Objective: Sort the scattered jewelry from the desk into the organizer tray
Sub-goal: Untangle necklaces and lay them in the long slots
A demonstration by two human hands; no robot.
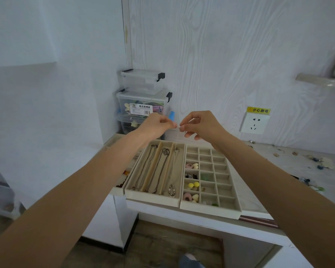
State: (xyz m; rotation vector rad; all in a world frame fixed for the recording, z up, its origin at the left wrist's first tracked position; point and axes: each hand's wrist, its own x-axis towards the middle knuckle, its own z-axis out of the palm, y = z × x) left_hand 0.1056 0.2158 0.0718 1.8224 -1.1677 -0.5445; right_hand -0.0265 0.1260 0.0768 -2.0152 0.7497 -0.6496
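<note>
Desk (290,165): 2 trays (153,198), 2 hands (159,124) pinching 1 necklace (174,161).

The storage box (142,105) carries a white label (141,108) reading 欧式收纳盒, and a yellow sticker (258,110) above the socket (254,123) reads 小心触电.

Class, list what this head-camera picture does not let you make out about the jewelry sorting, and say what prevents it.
- Necklace clasp, head view: too small, pinched between left hand and right hand; open or closed unknown.
- Tray behind the long-slot tray: mostly hidden by the left forearm.
- Scattered jewelry on the desk: too small and blurred to identify.
- Clear boxes: contents blurred through plastic, partly covered by the left hand.
</note>
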